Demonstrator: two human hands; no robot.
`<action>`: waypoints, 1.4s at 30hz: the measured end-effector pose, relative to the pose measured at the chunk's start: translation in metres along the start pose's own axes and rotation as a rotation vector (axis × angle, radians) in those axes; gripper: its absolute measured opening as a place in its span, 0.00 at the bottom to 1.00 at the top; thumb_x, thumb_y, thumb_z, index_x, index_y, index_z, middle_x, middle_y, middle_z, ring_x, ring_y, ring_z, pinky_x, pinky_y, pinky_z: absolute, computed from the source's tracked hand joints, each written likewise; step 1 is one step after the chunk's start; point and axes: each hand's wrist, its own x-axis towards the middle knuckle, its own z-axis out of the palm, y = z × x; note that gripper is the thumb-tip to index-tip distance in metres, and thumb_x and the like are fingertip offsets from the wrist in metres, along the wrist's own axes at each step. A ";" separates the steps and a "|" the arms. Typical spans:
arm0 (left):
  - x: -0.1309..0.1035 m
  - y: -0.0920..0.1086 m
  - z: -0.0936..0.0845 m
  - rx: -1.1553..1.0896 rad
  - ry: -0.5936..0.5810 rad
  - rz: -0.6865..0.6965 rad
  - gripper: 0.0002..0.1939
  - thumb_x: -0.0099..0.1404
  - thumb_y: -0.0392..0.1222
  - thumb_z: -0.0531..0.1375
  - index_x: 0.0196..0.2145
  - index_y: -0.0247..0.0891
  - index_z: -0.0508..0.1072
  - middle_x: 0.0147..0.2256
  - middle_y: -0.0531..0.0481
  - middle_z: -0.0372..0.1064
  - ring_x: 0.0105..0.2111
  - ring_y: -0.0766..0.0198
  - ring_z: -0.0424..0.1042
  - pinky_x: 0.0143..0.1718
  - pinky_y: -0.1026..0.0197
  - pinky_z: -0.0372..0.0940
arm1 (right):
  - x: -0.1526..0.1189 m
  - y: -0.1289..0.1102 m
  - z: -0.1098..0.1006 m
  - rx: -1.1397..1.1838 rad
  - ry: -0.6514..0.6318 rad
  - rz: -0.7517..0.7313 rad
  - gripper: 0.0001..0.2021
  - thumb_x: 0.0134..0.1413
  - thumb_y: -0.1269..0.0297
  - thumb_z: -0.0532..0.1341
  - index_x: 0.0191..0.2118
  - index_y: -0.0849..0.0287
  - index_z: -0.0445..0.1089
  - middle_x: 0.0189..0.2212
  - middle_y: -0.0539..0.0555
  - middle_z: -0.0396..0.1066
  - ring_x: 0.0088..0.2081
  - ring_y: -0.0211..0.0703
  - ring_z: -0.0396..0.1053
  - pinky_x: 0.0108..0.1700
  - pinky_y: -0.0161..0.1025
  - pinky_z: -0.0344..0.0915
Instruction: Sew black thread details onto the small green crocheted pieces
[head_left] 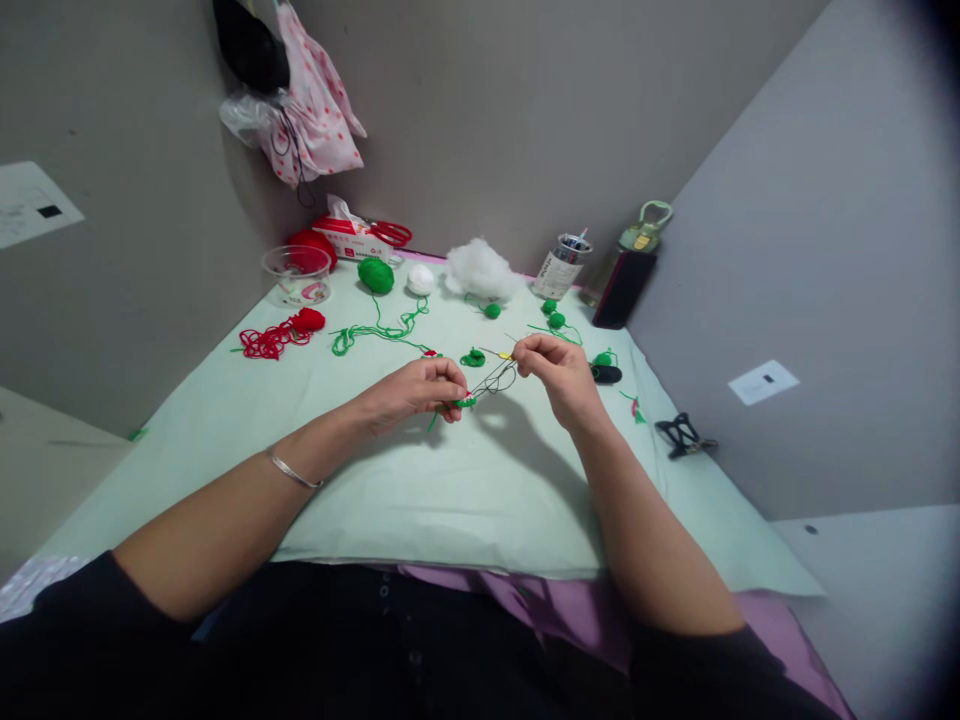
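Observation:
Between the fingers of my left hand (420, 393) is a small green, white and red crocheted piece (466, 400), partly covered by the fingertips. A loose dark thread (496, 380) runs from it toward my right hand (553, 370). That hand is closed in a pinch on the thread's end; whether a needle is there is too small to tell. Just beyond the fingers lie a thin tool with a yellow part (504, 355) and a small green crocheted piece (472, 357).
Behind the hands are a green yarn ball (375, 275), white yarn ball (420, 280), white stuffing (480, 270), and pen can (562, 268). Red yarn (277, 334) and a plastic tub (298, 280) sit left. A phone (625, 290) and black stand (684, 437) are at right.

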 end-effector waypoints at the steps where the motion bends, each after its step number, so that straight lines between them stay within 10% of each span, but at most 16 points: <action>1: 0.000 0.000 0.000 0.001 -0.001 0.000 0.10 0.56 0.40 0.68 0.33 0.35 0.70 0.29 0.51 0.70 0.27 0.66 0.72 0.34 0.59 0.66 | 0.001 0.001 0.000 0.002 0.007 0.003 0.04 0.46 0.65 0.66 0.27 0.59 0.74 0.21 0.47 0.66 0.26 0.35 0.60 0.30 0.35 0.55; 33: 0.000 0.001 0.000 0.007 -0.016 0.003 0.10 0.57 0.40 0.67 0.32 0.35 0.71 0.29 0.53 0.70 0.27 0.66 0.72 0.35 0.59 0.65 | -0.001 -0.001 0.001 -0.075 0.058 -0.024 0.06 0.47 0.62 0.66 0.27 0.60 0.72 0.21 0.47 0.64 0.26 0.35 0.57 0.29 0.36 0.53; 42: 0.005 -0.003 -0.005 -0.010 0.143 0.118 0.10 0.56 0.41 0.68 0.32 0.36 0.71 0.32 0.53 0.69 0.30 0.68 0.70 0.38 0.59 0.65 | -0.006 0.002 0.004 -0.313 -0.009 -0.191 0.16 0.61 0.67 0.55 0.53 0.57 0.69 0.25 0.47 0.65 0.26 0.37 0.61 0.33 0.39 0.61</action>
